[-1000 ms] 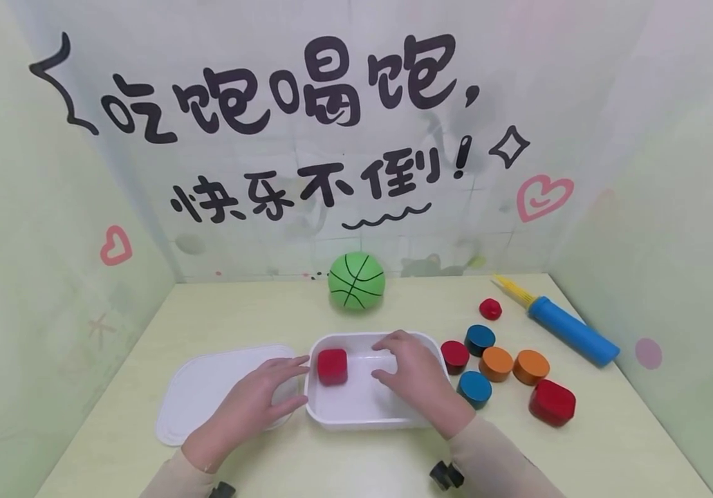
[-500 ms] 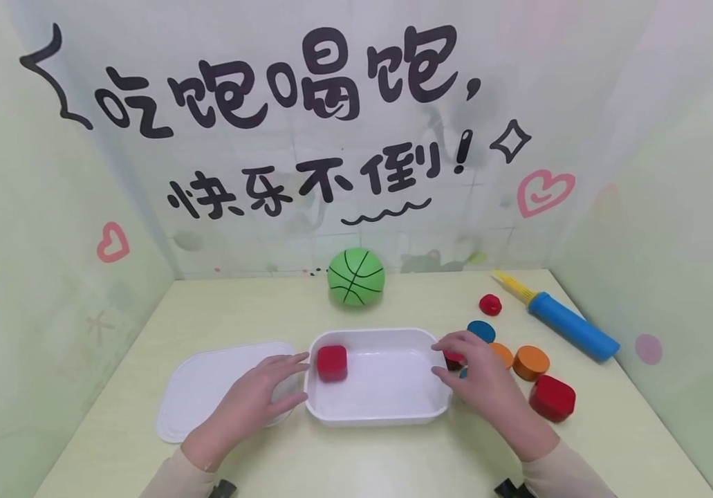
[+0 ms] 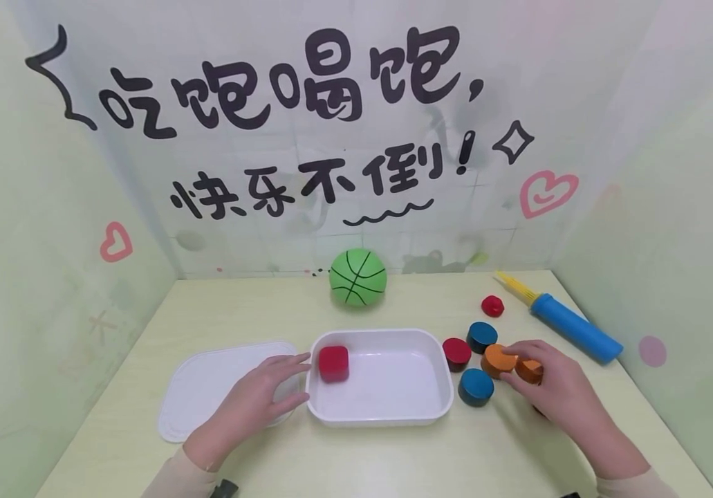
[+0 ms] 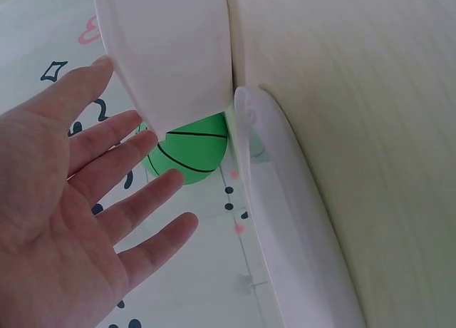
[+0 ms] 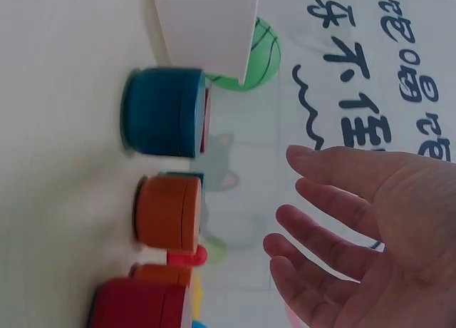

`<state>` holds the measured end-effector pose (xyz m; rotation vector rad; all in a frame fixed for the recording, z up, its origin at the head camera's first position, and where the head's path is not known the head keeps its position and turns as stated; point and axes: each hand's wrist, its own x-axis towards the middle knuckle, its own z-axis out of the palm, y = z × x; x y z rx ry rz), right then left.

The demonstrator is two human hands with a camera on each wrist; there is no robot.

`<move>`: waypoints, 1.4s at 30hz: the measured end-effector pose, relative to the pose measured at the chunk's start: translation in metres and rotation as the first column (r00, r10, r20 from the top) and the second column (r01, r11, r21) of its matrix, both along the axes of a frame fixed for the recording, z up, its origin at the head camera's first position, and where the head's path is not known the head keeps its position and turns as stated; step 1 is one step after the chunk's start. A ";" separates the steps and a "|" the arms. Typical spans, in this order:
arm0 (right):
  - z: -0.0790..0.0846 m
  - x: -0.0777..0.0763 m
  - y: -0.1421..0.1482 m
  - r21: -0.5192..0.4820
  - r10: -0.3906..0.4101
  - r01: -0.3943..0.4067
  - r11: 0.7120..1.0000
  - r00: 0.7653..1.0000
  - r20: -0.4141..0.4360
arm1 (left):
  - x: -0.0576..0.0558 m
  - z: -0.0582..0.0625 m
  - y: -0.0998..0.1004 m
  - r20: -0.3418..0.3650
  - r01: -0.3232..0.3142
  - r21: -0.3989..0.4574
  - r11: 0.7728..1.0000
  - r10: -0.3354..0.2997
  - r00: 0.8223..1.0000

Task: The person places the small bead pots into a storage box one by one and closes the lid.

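Note:
My left hand (image 3: 253,398) has its fingers spread, fingertips right at the left rim of a white rectangular box (image 3: 381,420). Inside the box, at its left end, sits a red rounded-square block (image 3: 334,364). My right hand (image 3: 558,391) hovers above the round pieces with nothing in its fingers, as the right wrist view shows. Below it are an orange round piece (image 3: 496,361), a second orange piece (image 3: 527,370) partly covered, and a red rounded-square block (image 5: 135,306), almost hidden in the head view. Closer to the box stand a red round piece (image 3: 457,354) and two blue ones (image 3: 476,387).
A white lid (image 3: 207,387) lies left of the box, partly under my left hand. Behind the box is a green ball (image 3: 358,278). At the back right lie a small red knobbed piece (image 3: 492,306) and a blue hand pump (image 3: 574,326) with a yellow nozzle. Walls enclose the table.
My right hand has moved from inside the box rightward, past its right rim, to over the orange pieces. The left hand and the block in the box have stayed put.

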<state>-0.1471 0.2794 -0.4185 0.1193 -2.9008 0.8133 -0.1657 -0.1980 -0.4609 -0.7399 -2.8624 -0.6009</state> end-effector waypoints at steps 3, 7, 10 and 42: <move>-0.001 0.000 0.016 0.030 0.010 -0.010 0.999 1.000 0.006 | 0.000 0.000 0.000 -0.003 0.004 -0.005 1.000 -0.004 1.000; -0.005 0.001 0.038 0.053 0.024 -0.026 0.998 0.999 0.035 | 0.000 0.001 0.001 -0.006 0.003 -0.003 1.000 -0.003 1.000; -0.008 0.001 0.055 0.074 0.030 -0.037 0.997 0.996 0.082 | 0.000 0.002 0.002 -0.014 0.001 -0.005 1.000 -0.001 1.000; -0.021 0.006 0.102 0.070 0.031 -0.052 0.996 0.961 0.276 | 0.000 0.002 0.001 0.012 -0.006 -0.027 1.000 0.006 1.000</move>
